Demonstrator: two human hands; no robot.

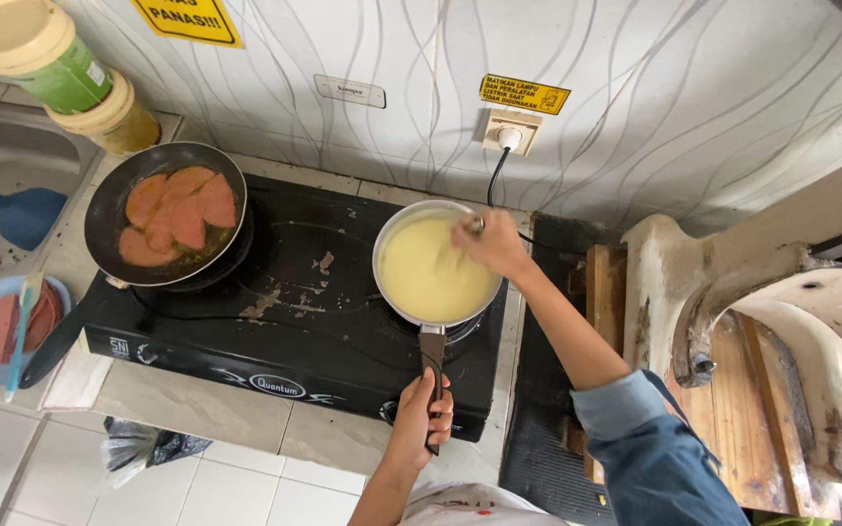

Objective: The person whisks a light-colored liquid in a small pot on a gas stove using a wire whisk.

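The saucepan of pale yellow batter sits on the stove's right burner. Its handle, at six o'clock, is gripped by the closed left hand for steadiness, while a stirring utensil is pinched by the right hand at the pan's two o'clock rim.

Even, soft daylight fills the scene with faint shadows. Edges bend from the wide lens. The stirring right hand blurs slightly.
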